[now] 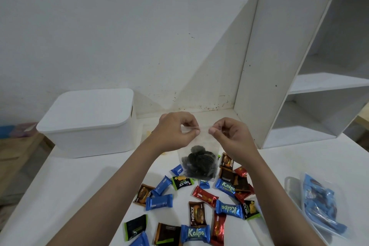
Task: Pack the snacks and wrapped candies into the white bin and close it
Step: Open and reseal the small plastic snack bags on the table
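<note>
A clear plastic bag of dark round cookies (199, 163) hangs above the white table (79, 183). My left hand (175, 128) pinches its top edge on the left, and my right hand (229, 134) pinches that edge on the right. Several wrapped snacks (199, 201) in blue, red, brown and green lie scattered on the table under the bag. The white bin (89, 124) stands at the back left with its lid on.
A clear bag of blue-wrapped snacks (319, 203) lies at the right edge of the table. A white open shelf unit (299, 66) stands at the back right against the wall. Wooden furniture shows beyond the table's left edge.
</note>
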{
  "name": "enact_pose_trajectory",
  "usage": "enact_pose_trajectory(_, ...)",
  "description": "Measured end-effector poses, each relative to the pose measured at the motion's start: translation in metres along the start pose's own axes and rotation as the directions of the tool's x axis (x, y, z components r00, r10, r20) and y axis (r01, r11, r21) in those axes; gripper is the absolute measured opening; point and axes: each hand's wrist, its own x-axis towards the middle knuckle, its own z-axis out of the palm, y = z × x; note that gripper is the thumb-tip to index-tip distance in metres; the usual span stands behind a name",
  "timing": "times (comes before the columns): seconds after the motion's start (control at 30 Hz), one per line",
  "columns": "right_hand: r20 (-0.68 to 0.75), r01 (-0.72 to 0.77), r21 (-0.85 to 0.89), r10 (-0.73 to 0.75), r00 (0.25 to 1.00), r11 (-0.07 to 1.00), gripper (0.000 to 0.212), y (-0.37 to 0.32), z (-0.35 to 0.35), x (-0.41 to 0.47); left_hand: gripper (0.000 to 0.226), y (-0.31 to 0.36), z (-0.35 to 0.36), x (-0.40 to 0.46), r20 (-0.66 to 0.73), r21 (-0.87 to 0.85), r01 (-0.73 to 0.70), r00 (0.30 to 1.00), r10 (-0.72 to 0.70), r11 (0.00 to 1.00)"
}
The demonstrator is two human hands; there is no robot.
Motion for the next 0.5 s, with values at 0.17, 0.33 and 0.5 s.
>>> enact_pose_trajectory(0.17,-0.01,-0.002,-0.099,0.001,1.0,0.995,0.015,0.004,0.003,-0.001,0.008,0.011,0.005,-0.001,0.019,0.145,-0.003,1.0,0.0,0.989)
enact_pose_trajectory(0.33,-0.002,0.02,-0.154,-0.021,1.0,0.988,0.011,0.005,0.004,-0.001,0.009,0.016,0.01,0.001,0.033,0.024,0.01,0.999,-0.01,1.0)
enact_pose_trajectory(0.5,0.023,0.021,-0.101,-0.019,1.0,0.995,0.012,0.005,0.002,-0.002,0.012,0.018,0.013,0.001,0.005,0.029,-0.008,1.0,0.008,1.0)
